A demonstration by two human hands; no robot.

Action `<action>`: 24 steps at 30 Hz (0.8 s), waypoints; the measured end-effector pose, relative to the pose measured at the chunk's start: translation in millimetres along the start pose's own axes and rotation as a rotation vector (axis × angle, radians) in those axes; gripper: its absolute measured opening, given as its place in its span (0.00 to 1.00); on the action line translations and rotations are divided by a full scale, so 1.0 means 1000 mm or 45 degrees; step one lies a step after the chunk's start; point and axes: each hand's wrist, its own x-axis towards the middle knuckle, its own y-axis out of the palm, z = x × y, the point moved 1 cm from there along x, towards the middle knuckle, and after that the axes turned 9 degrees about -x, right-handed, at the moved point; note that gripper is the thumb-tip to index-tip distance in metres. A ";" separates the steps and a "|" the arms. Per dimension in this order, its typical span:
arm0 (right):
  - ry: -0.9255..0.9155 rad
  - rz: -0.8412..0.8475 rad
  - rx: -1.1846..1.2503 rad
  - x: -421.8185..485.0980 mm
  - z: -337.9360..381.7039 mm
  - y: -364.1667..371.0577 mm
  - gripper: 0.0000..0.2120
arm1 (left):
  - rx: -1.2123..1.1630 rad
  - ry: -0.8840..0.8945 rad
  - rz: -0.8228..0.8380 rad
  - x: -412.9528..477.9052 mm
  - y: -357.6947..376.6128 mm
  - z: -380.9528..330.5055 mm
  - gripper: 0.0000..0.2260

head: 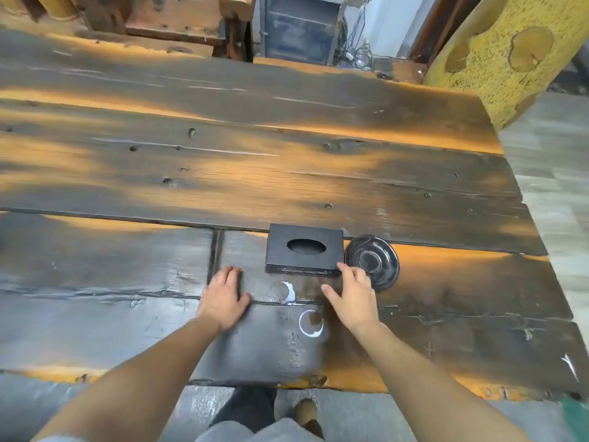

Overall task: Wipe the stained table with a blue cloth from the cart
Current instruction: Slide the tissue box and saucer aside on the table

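A dark, rough wooden table with orange-worn planks fills the view. Two white ring stains mark its near part: a full ring and a partial crescent just beyond it. My left hand lies flat on the table left of the stains, fingers together and holding nothing. My right hand hovers open right of the stains, its fingertips at the near right corner of a black tissue box. No blue cloth and no cart appear in view.
A black round dish with white swirls sits right of the tissue box, partly behind my right hand. A yellow speckled pillar stands at the far right corner. Wooden furniture lies beyond the far edge. My shoe shows below.
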 end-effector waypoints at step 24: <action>-0.138 -0.017 -0.026 0.068 0.011 0.014 0.24 | 0.308 0.110 -0.102 0.065 0.028 0.020 0.34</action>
